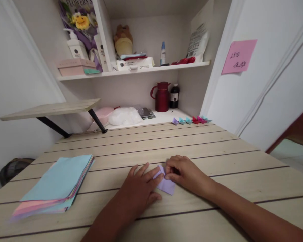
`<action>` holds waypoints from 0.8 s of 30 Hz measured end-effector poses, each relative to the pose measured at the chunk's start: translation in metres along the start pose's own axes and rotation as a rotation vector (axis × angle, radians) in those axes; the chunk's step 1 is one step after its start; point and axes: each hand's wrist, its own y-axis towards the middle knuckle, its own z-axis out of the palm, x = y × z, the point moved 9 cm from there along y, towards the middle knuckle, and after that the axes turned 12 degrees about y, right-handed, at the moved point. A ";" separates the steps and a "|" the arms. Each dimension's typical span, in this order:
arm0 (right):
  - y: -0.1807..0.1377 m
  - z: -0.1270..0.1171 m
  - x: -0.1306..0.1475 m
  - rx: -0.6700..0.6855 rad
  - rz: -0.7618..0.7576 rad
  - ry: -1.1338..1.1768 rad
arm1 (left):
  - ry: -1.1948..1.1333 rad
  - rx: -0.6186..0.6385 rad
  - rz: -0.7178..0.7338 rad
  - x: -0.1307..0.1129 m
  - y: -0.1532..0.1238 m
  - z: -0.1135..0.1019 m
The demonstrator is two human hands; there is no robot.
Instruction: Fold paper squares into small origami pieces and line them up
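Observation:
A small lilac sheet of paper (166, 185), partly folded, lies on the wooden table (217, 151) near its front. My left hand (138, 190) rests flat on the paper's left side, fingers stretched out. My right hand (183, 173) has its fingers curled and pinches the paper's upper edge. A stack of coloured paper sheets (57, 183), light blue on top, lies at the front left, apart from both hands.
Several small folded paper pieces (190, 120) in purple, teal and red sit in a row at the table's far edge. Behind stand a dark red jug (162, 96), a brown bottle (175, 95) and a white bag (125, 116). A raised wooden shelf (53, 109) juts out at the left.

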 end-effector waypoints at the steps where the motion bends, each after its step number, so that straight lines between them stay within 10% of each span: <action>1: 0.000 0.002 -0.003 0.000 0.025 0.001 | -0.029 -0.029 -0.004 0.000 0.000 -0.003; 10: 0.001 0.000 -0.014 -0.013 0.121 -0.001 | -0.213 -0.355 -0.362 0.040 -0.001 -0.007; 24: 0.001 0.020 0.008 0.031 -0.030 0.127 | -0.323 -0.353 -0.431 0.036 0.003 0.001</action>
